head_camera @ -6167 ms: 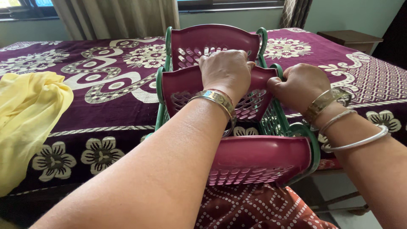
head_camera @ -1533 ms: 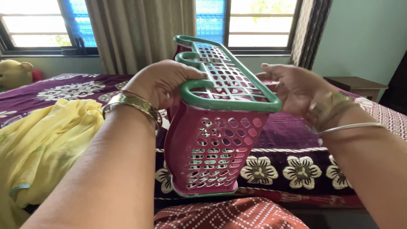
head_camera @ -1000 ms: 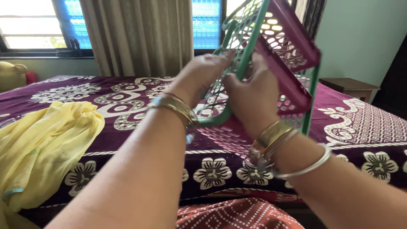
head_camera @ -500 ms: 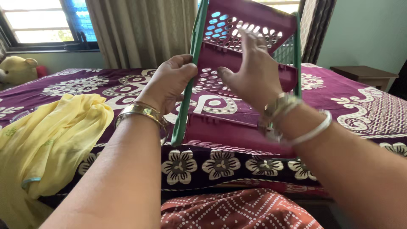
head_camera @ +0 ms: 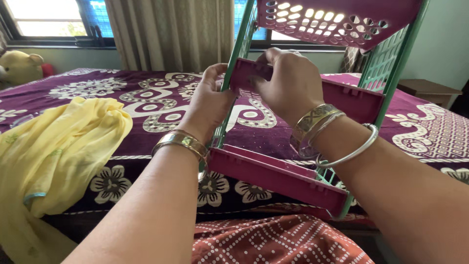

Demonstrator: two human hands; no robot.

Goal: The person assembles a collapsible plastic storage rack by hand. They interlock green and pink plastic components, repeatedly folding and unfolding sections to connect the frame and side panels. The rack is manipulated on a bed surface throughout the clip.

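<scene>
A plastic rack [head_camera: 395,54] with green lattice sides and three maroon perforated shelves stands upright in front of me, over the edge of a bed. My left hand [head_camera: 209,100] grips its left green upright at the level of the middle shelf. My right hand [head_camera: 288,83] is closed over the left end of that middle shelf [head_camera: 351,100]. The top shelf [head_camera: 337,19] is above my hands and the bottom shelf [head_camera: 278,178] is below them. Both wrists carry metal bangles.
The bed has a maroon cover [head_camera: 122,98] with a white floral pattern. A yellow cloth [head_camera: 53,151] lies heaped at the left. A yellow soft toy [head_camera: 19,66] sits at the far left, curtains [head_camera: 171,29] and windows are behind, and a brown side table [head_camera: 430,90] is at the right.
The rack went from lying on the bed to being lifted, turned and set upright. My right hand moved from the upper shelf down onto the left end of the middle shelf.
</scene>
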